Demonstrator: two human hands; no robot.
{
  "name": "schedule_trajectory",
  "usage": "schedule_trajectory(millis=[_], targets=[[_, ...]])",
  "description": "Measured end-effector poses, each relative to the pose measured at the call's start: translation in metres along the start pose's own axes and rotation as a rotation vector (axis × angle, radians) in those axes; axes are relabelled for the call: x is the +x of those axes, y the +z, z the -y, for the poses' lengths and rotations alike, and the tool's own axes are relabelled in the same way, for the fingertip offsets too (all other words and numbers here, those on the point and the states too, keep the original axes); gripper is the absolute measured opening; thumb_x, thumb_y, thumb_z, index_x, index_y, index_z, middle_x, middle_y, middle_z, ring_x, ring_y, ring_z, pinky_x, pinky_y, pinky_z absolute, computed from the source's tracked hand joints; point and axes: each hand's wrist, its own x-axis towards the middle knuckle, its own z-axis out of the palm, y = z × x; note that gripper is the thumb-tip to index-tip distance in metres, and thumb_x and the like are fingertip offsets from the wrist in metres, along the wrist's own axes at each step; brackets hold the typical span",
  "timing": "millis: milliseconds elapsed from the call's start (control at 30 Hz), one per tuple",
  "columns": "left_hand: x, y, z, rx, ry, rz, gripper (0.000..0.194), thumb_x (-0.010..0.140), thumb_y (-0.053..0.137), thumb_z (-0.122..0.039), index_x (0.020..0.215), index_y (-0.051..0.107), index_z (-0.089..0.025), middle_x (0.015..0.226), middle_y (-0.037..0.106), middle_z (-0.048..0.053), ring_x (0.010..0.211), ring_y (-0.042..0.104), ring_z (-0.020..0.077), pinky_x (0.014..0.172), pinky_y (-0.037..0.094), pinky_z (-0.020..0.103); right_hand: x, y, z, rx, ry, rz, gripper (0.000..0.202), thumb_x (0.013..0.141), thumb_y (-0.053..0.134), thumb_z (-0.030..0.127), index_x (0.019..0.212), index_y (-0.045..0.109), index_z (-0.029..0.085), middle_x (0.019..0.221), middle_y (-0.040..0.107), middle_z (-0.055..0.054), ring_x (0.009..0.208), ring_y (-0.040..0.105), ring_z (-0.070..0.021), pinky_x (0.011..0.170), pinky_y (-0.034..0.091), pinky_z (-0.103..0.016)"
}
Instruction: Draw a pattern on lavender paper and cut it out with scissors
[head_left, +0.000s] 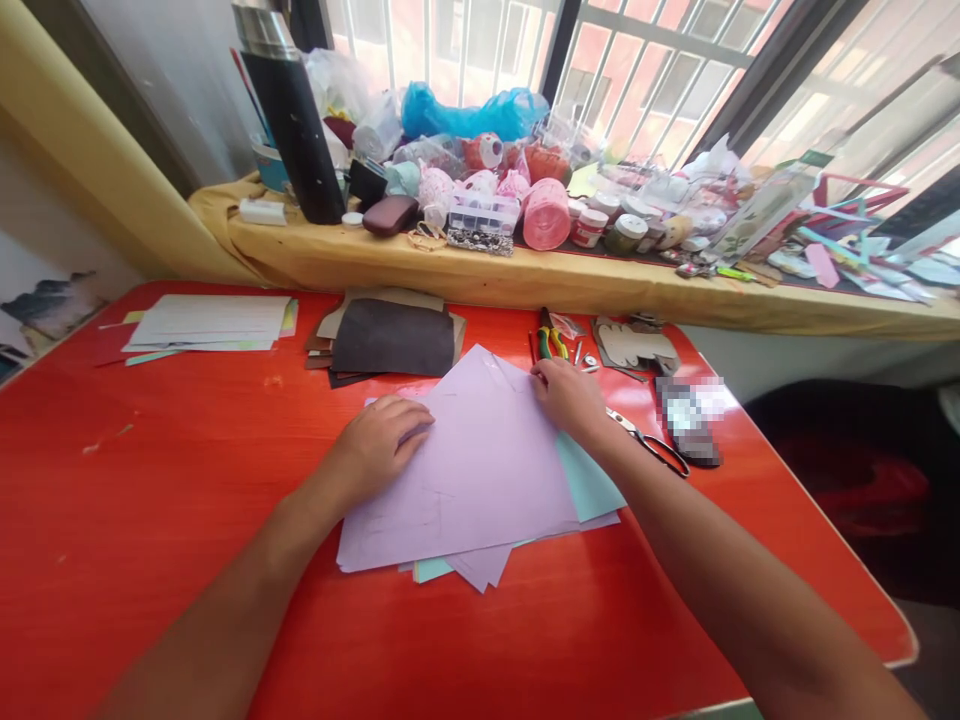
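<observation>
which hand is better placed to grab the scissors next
Right. The right hand rests on the far corner of the lilac paper stack, with the scissors lying just beside its wrist. The left hand lies flat on the stack's opposite edge, farther away.

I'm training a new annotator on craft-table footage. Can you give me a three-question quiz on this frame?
1. True or false: the left hand rests flat on the top pale lilac paper sheet.
2. Which lies nearest the right hand? A) tall black steel flask B) metal scissors with dark handles C) round pink tape roll
3. What colour is the sheet showing beneath the lilac one at the stack's right edge?

Key: 1 true; 2 B; 3 pale teal sheet.
</observation>
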Motion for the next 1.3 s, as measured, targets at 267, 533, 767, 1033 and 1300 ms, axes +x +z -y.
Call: schedule_trajectory(millis=[267,533,767,1033,1300], targets=[[0.001,0.005,0.008,0.006,0.016,-0.005,0.032,0.108,0.052,-0.039,0.117,0.080,-0.025,0.128,0.080,0.010,0.125,0.069,0.0346,0.109,0.053,0.054,-0.040,-0.010,-0.032,0.061,0.015,-0.105,0.030,0.112,0.074,0.034,0.138,0.073,0.021,0.142,0.074,-0.012,0.116,0.077,-0.0281,0.098,0.067,-0.049],[0.001,0.008,0.014,0.028,0.022,0.000,0.035,0.106,0.051,-0.042,0.116,0.081,-0.027,0.128,0.080,0.009,0.124,0.070,0.0344,0.106,0.054,0.053,-0.103,-0.051,-0.115,0.044,0.127,-0.109,0.026,0.107,0.063,0.029,0.127,0.078,0.024,0.109,0.087,-0.008,0.092,0.081,-0.0297,0.074,0.058,-0.037],[0.002,0.008,0.010,-0.052,0.012,-0.040,0.032,0.106,0.054,-0.041,0.111,0.082,-0.027,0.123,0.082,0.009,0.120,0.071,0.0336,0.108,0.054,0.054,-0.142,-0.050,-0.147,-0.017,0.154,0.021,0.033,0.104,0.058,0.035,0.128,0.079,0.027,0.123,0.088,-0.010,0.108,0.083,-0.0356,0.073,0.057,-0.037],[0.002,0.003,0.006,-0.084,-0.040,-0.108,0.032,0.107,0.052,-0.034,0.117,0.081,-0.025,0.128,0.082,0.008,0.124,0.072,0.0302,0.112,0.057,0.050,-0.146,-0.029,-0.155,-0.088,0.104,0.127,0.040,0.103,0.054,0.037,0.135,0.077,0.026,0.124,0.085,-0.014,0.108,0.081,-0.0393,0.064,0.051,-0.037],[0.003,-0.010,0.003,-0.110,-0.111,-0.233,0.031,0.105,0.052,-0.030,0.115,0.081,-0.025,0.120,0.084,0.006,0.118,0.075,0.0271,0.111,0.058,0.046,-0.143,-0.027,-0.148,-0.104,0.078,0.117,0.043,0.102,0.047,0.034,0.131,0.076,0.020,0.124,0.082,-0.021,0.103,0.080,-0.0438,0.063,0.051,-0.041]])
